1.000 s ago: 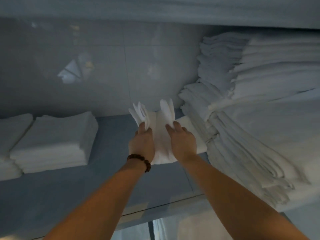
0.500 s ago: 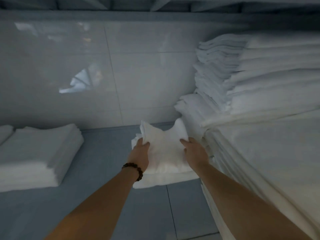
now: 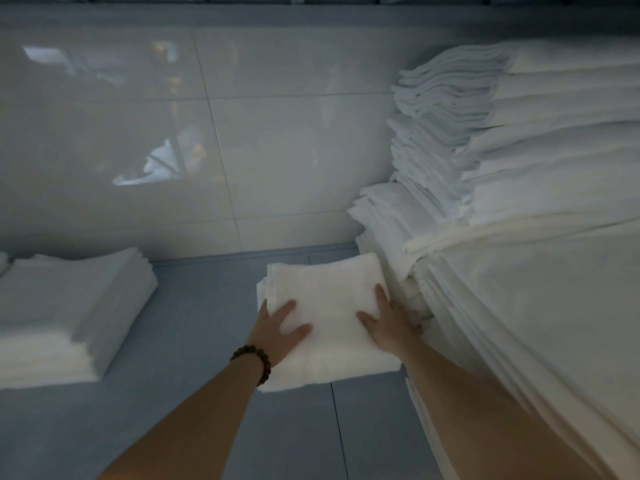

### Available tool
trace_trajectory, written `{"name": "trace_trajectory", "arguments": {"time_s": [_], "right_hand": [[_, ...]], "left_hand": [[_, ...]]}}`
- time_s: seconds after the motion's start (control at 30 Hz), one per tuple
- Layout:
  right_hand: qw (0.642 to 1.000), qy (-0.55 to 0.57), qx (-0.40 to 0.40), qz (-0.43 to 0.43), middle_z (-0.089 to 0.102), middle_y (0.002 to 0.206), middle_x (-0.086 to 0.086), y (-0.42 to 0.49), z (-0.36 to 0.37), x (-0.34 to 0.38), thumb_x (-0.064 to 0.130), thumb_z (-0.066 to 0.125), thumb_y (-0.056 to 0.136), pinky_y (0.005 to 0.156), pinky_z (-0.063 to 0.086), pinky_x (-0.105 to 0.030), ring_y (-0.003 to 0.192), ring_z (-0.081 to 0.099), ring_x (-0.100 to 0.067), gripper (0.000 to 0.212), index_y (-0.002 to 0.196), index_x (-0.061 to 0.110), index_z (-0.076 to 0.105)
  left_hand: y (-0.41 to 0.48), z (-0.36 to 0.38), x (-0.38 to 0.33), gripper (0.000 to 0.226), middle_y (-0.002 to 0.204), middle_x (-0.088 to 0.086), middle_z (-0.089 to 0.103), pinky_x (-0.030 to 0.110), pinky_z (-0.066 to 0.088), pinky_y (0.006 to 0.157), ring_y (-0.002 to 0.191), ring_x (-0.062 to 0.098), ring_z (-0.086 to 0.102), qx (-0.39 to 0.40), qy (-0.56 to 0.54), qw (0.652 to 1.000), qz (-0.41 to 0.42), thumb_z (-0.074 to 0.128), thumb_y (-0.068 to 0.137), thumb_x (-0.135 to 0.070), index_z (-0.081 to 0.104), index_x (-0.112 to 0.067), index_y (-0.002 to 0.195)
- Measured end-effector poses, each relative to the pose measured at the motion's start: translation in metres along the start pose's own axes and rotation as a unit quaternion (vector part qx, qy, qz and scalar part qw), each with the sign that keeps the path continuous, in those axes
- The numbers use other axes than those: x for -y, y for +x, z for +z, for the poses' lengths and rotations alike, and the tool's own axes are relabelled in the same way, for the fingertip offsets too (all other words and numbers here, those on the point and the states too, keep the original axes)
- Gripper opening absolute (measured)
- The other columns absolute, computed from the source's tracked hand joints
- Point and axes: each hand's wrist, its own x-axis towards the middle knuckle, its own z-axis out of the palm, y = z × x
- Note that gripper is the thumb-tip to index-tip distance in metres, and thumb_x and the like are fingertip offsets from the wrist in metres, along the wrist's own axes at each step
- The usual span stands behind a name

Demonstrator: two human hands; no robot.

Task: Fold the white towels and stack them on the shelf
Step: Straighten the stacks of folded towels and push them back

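While both palms press flat on it, the folded towel [image 3: 325,306] lies on the shelf [image 3: 207,341], just beside the tall pile [image 3: 502,271] at right | left hand [image 3: 277,329] and right hand [image 3: 388,323] spread, gripping nothing | likely soft, light, floppy; take it from under its side edges

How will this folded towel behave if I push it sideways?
Probably floppy: the folded towel sits as loose soft layers under the left hand and right hand. Pushed, it would likely bunch rather than slide; lifted one-sided, it may sag open.
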Motion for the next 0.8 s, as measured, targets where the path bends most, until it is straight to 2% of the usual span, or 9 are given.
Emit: {"name": "trace_trajectory", "arguments": {"time_s": [0.23,0.47,0.6,0.8], "right_hand": [[1.000,-0.005,0.026,0.006,0.027,0.152,-0.016,-0.003,0.006,-0.001,0.062,0.042,0.089,0.112,0.027,-0.046,0.137,0.031,-0.035,0.082,0.149,0.032,-0.005],[0.998,-0.033,0.044,0.003,0.017,0.156,-0.009,-0.039,0.016,0.007,0.064,0.039,0.088,0.112,0.029,-0.047,0.139,0.029,-0.032,0.082,0.149,0.032,-0.006],[0.997,-0.052,0.048,-0.006,0.035,0.147,-0.016,-0.065,0.028,0.019,0.065,0.037,0.088,0.107,0.036,-0.043,0.129,0.041,-0.032,0.083,0.148,0.030,-0.008],[0.997,0.025,0.070,0.003,0.026,0.150,-0.017,-0.113,0.051,0.052,0.055,0.043,0.091,0.106,0.036,-0.039,0.129,0.042,-0.033,0.079,0.149,0.032,-0.007]], "left_hand": [[-0.001,0.003,0.013,0.073,0.154,-0.006,0.012,0.036,0.025,0.112,0.138,0.022,0.025,0.005,-0.005,1.000,-0.013,0.063,0.073,-0.064,0.034,-0.045,0.138],[-0.037,-0.008,0.028,0.074,0.154,-0.005,0.009,0.036,0.026,0.112,0.138,0.024,0.024,0.024,-0.007,0.998,-0.049,0.063,0.072,-0.064,0.032,-0.048,0.138],[-0.066,-0.021,0.041,0.073,0.153,-0.007,0.011,0.032,0.028,0.109,0.136,0.022,0.027,0.020,-0.027,0.997,-0.064,0.066,0.074,-0.058,0.034,-0.046,0.138],[-0.108,-0.049,0.069,0.069,0.150,-0.010,0.015,0.028,0.030,0.105,0.133,0.020,0.031,0.018,-0.031,0.997,-0.074,0.066,0.075,-0.055,0.035,-0.047,0.136]]}}
